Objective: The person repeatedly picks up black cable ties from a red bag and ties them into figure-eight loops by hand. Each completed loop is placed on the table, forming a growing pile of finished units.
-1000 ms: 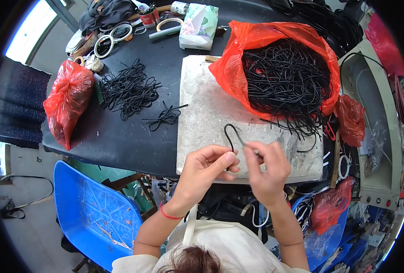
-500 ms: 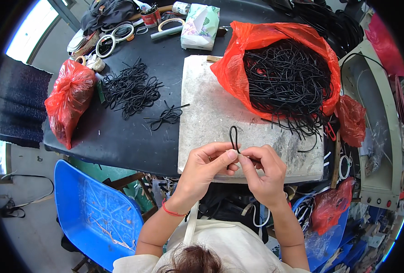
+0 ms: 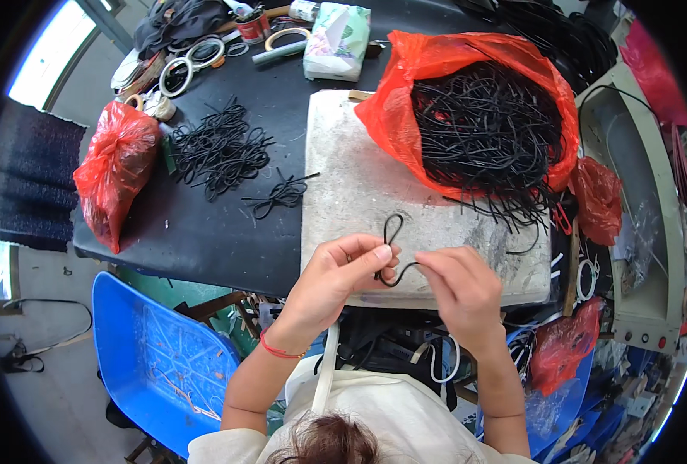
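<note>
A thin black cord (image 3: 393, 225) is held between my two hands over the near part of the pale board. My left hand (image 3: 342, 272) pinches it with thumb and fingers, and a loop stands up above that pinch. The cord's tail curves below and runs across to my right hand (image 3: 461, 288), whose thumb and fingertips are closed on its end. Beyond them on the board, an opened red plastic bag (image 3: 394, 100) holds a big heap of black cords (image 3: 487, 127). Left of the board lie a few looped cords (image 3: 280, 195) and a larger pile of looped cords (image 3: 221, 151).
The stained pale board (image 3: 336, 155) lies on a black-covered table (image 3: 204, 240). A tied red bag (image 3: 115, 170) stands at the left, tape rolls (image 3: 176, 77) and a tissue pack (image 3: 338, 42) at the back. A blue chair (image 3: 165, 356) is below left; a grey machine (image 3: 644, 232) flanks the right.
My hands have moved apart, the right drawing the cord's end rightward. A curved length of cord now shows between them, and the loop above my left hand has shifted slightly left.
</note>
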